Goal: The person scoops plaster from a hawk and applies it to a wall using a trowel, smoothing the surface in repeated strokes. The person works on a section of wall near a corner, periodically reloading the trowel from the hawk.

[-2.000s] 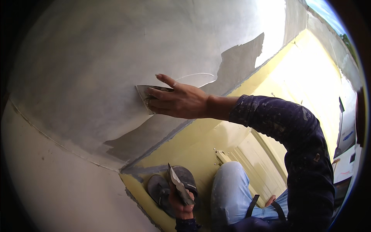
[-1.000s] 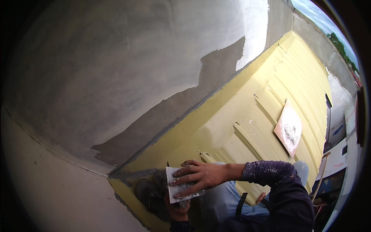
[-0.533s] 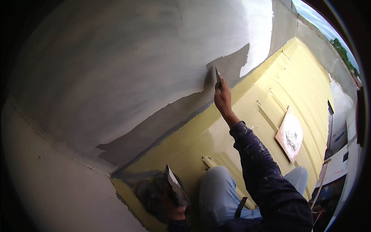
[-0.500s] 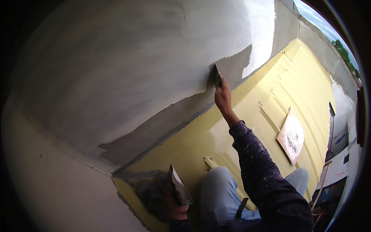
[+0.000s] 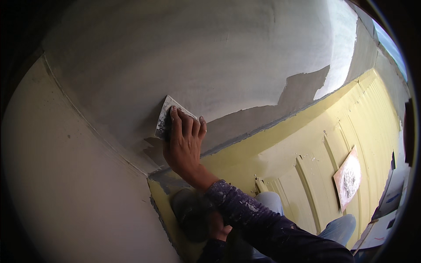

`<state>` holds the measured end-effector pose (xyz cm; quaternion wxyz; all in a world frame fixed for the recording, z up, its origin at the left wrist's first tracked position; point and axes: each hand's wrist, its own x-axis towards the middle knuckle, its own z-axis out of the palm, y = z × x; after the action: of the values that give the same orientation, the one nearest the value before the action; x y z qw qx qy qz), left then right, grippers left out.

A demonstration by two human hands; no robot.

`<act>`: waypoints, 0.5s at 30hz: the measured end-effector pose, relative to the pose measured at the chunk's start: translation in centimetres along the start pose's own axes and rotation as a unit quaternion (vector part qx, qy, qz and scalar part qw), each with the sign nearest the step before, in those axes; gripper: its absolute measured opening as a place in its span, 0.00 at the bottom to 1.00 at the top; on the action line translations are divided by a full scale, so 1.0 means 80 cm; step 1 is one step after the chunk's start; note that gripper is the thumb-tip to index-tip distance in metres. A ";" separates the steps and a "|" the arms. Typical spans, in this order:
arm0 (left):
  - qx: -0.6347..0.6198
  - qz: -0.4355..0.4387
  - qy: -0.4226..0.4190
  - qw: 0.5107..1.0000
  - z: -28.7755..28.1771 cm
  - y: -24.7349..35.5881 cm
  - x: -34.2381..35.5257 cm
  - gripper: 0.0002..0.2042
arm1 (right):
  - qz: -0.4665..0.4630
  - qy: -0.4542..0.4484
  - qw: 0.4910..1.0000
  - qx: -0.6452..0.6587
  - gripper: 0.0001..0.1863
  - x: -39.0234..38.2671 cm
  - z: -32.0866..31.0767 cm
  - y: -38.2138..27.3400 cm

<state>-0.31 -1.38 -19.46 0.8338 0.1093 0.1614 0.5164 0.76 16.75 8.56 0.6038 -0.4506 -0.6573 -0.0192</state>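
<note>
My right hand (image 5: 184,140) presses a broad putty knife (image 5: 163,120) against the wall. Its fingers lie over the back of the white-smeared blade, with the thumb side hidden. Around the blade the grey wall (image 5: 228,57) carries a smooth pale coat, and a darker uncoated strip (image 5: 245,120) runs along its lower edge. Low down, by a dark shoe (image 5: 188,210), my left hand (image 5: 218,228) is mostly covered by my right forearm. Only its back and thumb show, the fingers seem closed, and what they hold is hidden.
Yellow ribbed metal sheeting (image 5: 324,144) meets the wall's foot. A square board (image 5: 349,179) with a heap of white paste lies on it, right of my knees (image 5: 269,201). Another, paler wall (image 5: 87,188) adjoins at the left corner.
My right hand has swept left and down along the wall with its putty knife. The view has shifted left. The blade seen in my left hand before is now hidden behind my right forearm.
</note>
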 end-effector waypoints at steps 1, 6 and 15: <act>0.059 0.024 0.022 0.998 0.005 -0.004 -0.004 0.17 | -0.019 -0.023 1.000 0.001 0.39 -0.008 0.011 -0.020; 0.341 0.138 0.073 0.927 0.044 -0.010 -0.012 0.19 | -0.079 -0.186 0.979 -0.033 0.35 -0.048 0.027 -0.064; 0.627 0.331 0.135 0.692 0.116 0.035 0.000 0.25 | -0.303 -0.484 0.812 0.123 0.41 -0.053 -0.191 0.079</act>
<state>0.95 -0.27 -9.94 0.3158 0.5823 0.5120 0.5469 15.91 9.38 5.97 0.2217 -0.1016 -0.9645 0.1009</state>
